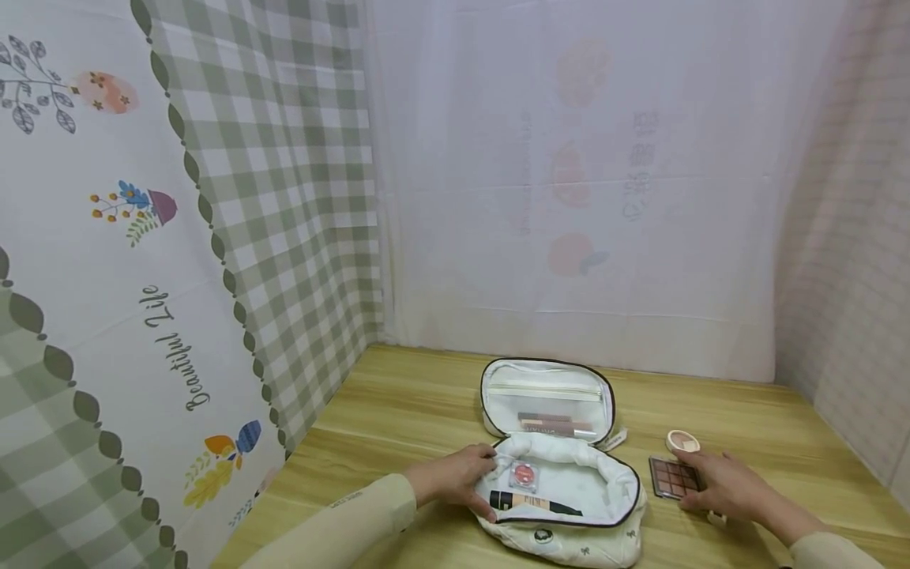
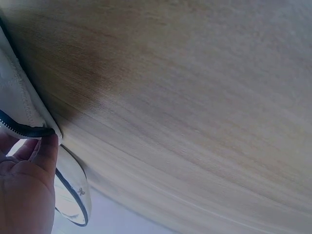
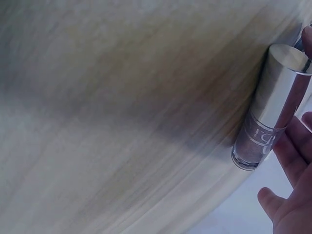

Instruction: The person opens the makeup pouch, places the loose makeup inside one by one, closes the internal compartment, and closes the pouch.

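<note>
My left hand (image 1: 460,476) grips the left rim of a white zippered makeup bag (image 1: 562,534); in the left wrist view its fingers pinch the dark zipper edge (image 2: 24,130). Inside lie a red blush compact (image 1: 524,475) in a clear case and a black-and-beige cosmetic tube (image 1: 533,503). My right hand (image 1: 728,484) is spread at the right side of a brown eyeshadow palette (image 1: 671,478), thumb at its near edge, partly covering it. Just beyond the fingers lies a round powder compact (image 1: 683,441). A silver-capped bottle (image 3: 273,102) lies under the right hand.
The bag's lid (image 1: 547,393) stands folded back, with slim tubes (image 1: 556,425) behind its mesh pocket. A white tag (image 1: 615,439) sticks out at the hinge. The wooden table (image 1: 398,411) is bounded by a checked cloth (image 1: 284,158) on the left and a white curtain (image 1: 462,237) behind.
</note>
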`<state>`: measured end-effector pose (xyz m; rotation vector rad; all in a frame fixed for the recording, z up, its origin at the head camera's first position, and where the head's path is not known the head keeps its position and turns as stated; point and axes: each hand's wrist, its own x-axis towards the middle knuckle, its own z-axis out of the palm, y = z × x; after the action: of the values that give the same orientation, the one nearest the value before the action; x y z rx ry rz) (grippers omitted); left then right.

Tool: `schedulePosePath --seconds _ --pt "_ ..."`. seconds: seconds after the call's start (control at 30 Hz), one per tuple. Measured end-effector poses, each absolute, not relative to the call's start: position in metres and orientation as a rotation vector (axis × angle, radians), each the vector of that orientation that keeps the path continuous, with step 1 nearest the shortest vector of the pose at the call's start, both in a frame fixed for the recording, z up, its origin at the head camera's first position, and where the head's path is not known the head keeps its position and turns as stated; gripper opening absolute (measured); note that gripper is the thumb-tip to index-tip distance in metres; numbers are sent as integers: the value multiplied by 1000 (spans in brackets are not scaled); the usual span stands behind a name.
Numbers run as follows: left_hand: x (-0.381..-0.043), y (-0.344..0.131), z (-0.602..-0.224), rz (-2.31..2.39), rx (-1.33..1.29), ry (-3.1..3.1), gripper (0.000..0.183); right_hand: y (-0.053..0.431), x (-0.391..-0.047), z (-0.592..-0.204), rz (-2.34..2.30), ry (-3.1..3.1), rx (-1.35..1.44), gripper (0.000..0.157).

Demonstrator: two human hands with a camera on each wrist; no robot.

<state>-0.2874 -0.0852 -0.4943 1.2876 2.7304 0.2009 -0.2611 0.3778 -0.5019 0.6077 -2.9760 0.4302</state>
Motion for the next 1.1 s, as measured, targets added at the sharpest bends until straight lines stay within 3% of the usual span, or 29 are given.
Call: schedulePosePath --seconds 1.1 --pt "-288 -86 -494 200 1311 2729 83 353 -264 -470 469 -2921 570 85"
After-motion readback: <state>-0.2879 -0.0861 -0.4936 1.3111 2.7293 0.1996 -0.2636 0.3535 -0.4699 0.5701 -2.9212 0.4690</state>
